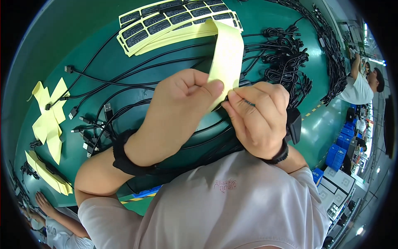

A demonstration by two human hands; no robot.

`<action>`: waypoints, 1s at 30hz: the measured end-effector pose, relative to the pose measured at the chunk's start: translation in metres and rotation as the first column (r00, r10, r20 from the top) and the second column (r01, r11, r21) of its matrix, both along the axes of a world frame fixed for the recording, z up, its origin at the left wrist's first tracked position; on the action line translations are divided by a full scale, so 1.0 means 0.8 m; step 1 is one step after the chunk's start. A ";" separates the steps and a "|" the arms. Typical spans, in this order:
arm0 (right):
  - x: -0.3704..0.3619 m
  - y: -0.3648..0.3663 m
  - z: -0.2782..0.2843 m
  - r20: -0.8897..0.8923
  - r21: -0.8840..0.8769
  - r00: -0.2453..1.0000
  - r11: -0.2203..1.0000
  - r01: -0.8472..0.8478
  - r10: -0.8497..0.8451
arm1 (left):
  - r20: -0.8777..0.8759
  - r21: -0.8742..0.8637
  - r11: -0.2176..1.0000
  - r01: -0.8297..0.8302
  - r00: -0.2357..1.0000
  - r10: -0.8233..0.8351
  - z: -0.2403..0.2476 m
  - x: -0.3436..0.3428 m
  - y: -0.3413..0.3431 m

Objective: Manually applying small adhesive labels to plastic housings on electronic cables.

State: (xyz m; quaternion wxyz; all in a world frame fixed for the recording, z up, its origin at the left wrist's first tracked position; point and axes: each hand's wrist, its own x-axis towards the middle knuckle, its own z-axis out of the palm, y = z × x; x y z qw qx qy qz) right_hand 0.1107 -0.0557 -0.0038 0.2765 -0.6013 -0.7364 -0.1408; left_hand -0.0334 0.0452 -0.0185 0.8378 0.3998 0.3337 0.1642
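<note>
A pale yellow label strip (228, 52) stands up between my hands, its blank back facing me and its top end folded over. My left hand (176, 103) is closed on it, thumb pressed against its lower part. At the strip's lower edge my right hand (259, 118) pinches with thumb and forefinger, where a small dark edge shows; whether a label is coming loose is hidden. Beyond them lies a stack of yellow sheets with black labels (166, 25). Black USB cables (137, 85) run across the green table under my hands, plugs toward the left.
Bundled black cables (286, 62) lie at the right, with a long row of cables (329, 54) along the far right edge. Used yellow backing strips (50, 120) and more folded strips (47, 174) are at the left. Other people sit nearby; blue crates (336, 155) stand at the right.
</note>
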 end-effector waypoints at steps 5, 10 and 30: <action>0.008 0.012 -0.001 0.023 0.032 0.999 0.999 -0.030 0.030 | -0.014 -0.026 0.996 -0.081 0.997 0.081 0.009 0.001 0.007; 0.009 0.021 0.000 -0.003 0.069 0.999 0.997 -0.040 0.041 | -0.029 -0.028 0.989 -0.145 0.989 0.144 0.020 0.003 0.006; 0.008 0.026 -0.003 -0.145 0.077 0.984 0.993 -0.091 0.102 | -0.045 0.408 0.911 -0.064 0.995 0.090 0.015 -0.001 0.007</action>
